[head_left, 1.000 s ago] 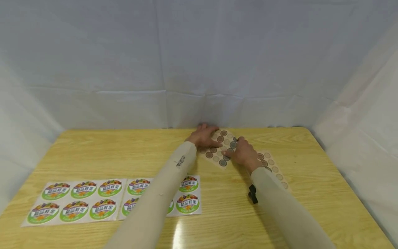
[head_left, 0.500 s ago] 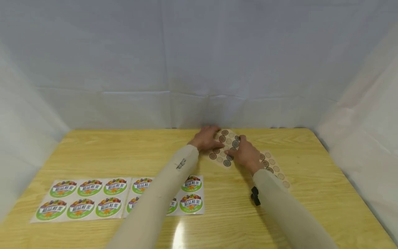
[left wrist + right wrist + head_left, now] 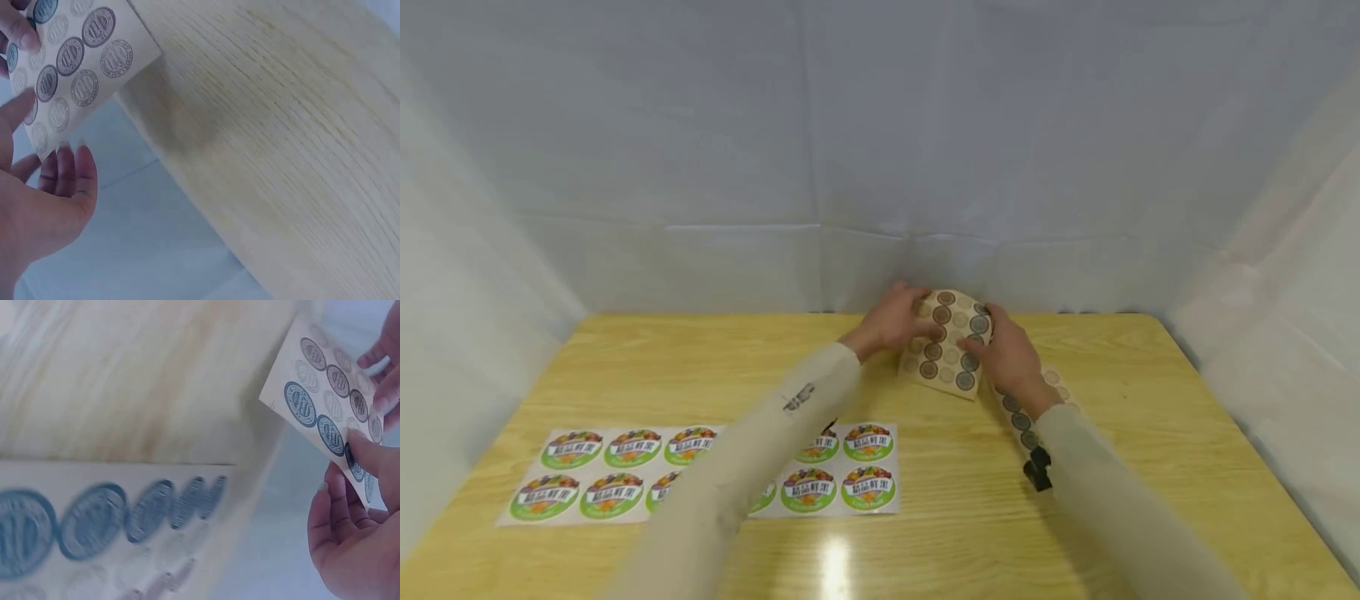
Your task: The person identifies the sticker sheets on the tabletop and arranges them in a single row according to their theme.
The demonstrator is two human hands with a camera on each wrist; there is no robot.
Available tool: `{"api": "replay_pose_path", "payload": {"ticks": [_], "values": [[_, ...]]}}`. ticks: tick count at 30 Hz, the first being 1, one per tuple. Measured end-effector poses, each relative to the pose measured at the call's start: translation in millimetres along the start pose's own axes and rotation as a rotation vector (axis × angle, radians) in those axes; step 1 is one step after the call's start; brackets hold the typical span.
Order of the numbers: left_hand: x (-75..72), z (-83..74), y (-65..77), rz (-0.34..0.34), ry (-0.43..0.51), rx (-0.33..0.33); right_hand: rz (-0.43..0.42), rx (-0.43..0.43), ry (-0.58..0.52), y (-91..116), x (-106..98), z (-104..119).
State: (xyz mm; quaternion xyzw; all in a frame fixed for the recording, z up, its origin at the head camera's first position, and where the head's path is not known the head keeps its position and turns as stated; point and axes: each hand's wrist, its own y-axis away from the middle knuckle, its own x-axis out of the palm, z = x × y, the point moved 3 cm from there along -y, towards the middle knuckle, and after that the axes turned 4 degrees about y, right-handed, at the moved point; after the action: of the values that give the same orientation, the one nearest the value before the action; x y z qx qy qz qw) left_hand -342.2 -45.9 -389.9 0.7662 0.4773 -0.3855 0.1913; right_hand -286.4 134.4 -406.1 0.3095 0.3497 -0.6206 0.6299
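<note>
A beige sheet of round stickers, in rows of brown, pale and dark blue-grey, is lifted at the table's far edge, its top bent back. My left hand pinches its left side, thumb on the printed face and fingers behind. On the opposite side my right hand pinches it the same way; in the right wrist view the right thumb lies over the dark stickers. Under the right forearm, a second sheet of round stickers lies on the table, partly covered by the sleeve.
White sheets with green fruit-label stickers lie at the front left of the wooden table, partly hidden by the left sleeve. A small black piece shows at the right sleeve. White cloth hangs behind the table.
Both hands have raised the sticker sheet, which lay nearly flat on the table and now tilts up. More of the second sheet's dark stickers shows. The head view has shifted slightly.
</note>
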Motion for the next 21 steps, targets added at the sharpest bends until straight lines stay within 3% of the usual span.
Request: {"api": "replay_pose_path", "payload": {"ticks": [6, 10, 17, 21], "values": [[-11.8, -6.9, 19.7, -0.072, 0.145, -0.018, 0.068, -0.073, -0.082, 11, -17, 11], [-10.2, -13.6, 34.9, -0.097, 0.228, -0.032, 0.141, -0.107, -0.094, 22, -26, 9], [13.5, -17.0, 69.6, -0.021, 0.221, -0.103, 0.306, -0.154, -0.178, 43, -23, -5], [28.3, -14.2, 88.3, 0.033, 0.172, -0.099, 0.377, -0.155, -0.233, 58, -14, -14]]}}
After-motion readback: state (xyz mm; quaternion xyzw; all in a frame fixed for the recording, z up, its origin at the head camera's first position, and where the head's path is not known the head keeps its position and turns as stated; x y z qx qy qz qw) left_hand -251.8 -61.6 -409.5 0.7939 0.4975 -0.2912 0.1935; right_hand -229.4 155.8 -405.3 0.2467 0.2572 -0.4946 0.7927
